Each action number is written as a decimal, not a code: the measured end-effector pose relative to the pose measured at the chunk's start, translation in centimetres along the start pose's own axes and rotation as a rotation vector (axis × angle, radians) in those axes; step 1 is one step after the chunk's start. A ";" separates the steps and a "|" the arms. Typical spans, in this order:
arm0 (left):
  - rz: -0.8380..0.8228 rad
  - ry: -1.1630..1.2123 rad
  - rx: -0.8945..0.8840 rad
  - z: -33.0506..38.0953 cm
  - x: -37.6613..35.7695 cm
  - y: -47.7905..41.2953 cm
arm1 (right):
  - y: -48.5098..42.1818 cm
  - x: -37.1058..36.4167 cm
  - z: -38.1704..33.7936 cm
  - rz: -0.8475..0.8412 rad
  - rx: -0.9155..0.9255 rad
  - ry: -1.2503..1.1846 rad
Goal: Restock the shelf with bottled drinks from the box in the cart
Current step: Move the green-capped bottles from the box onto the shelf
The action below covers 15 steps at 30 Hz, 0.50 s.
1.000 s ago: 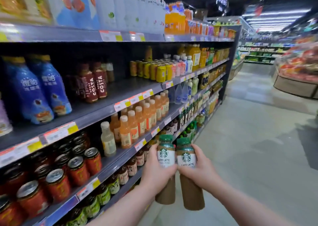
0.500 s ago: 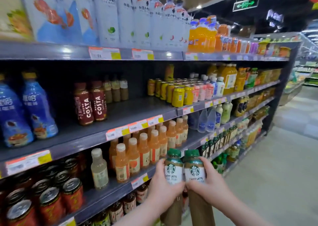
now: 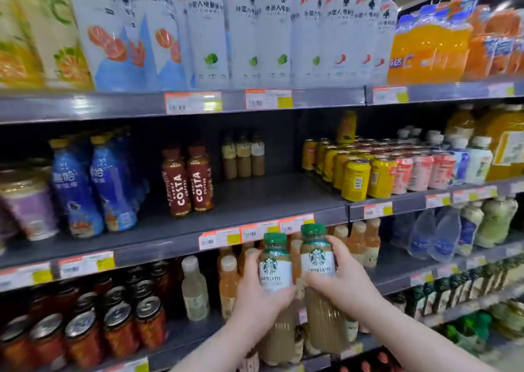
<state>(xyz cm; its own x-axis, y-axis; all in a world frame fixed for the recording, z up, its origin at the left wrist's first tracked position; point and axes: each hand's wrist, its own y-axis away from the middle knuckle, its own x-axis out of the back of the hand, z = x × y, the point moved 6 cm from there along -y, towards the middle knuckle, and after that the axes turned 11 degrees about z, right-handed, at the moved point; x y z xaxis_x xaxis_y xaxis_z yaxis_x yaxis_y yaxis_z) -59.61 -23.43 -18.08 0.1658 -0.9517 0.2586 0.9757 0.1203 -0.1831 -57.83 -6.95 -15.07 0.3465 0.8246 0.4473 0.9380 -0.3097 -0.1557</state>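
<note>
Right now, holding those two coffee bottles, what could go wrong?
1. Each hand holds one latte bottle, left hand and right hand, both by the label only; the bottles almost touch, so a bump might loosen a grip.
2. The bare patch of shelf sits beside the Costa bottles and yellow cans; a careless push could topple those.
3. The shelf edge is just above the caps and might catch them.

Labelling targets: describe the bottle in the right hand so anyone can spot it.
Start at the dark middle shelf with its bare gap beside the Costa bottles. In front of its price tags, two hands hold green-capped latte bottles. The right hand holds the latte bottle that sits higher than its twin.
</note>
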 end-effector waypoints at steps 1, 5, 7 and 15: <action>0.030 0.006 -0.008 0.3 0.3 -1.2 | -1.2 -0.4 -0.3 -0.003 0.010 -0.007; 0.095 0.020 -0.062 1.7 0.5 -7.0 | -6.2 -1.7 -2.3 0.001 0.071 -0.019; 0.124 0.030 -0.104 2.7 0.5 -10.2 | -9.2 -1.9 -3.6 0.019 0.113 -0.005; 0.201 0.035 -0.192 5.0 -0.2 -21.3 | -19.5 -4.0 -7.9 0.114 0.246 -0.039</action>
<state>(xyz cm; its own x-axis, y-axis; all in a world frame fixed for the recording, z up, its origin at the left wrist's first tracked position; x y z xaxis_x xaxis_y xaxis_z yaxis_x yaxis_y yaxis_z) -79.67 -24.43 -9.49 0.3452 -0.9236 0.1664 0.8782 0.2554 -0.4045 -77.62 -7.91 -6.89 0.4455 0.8103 0.3806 0.8654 -0.2809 -0.4149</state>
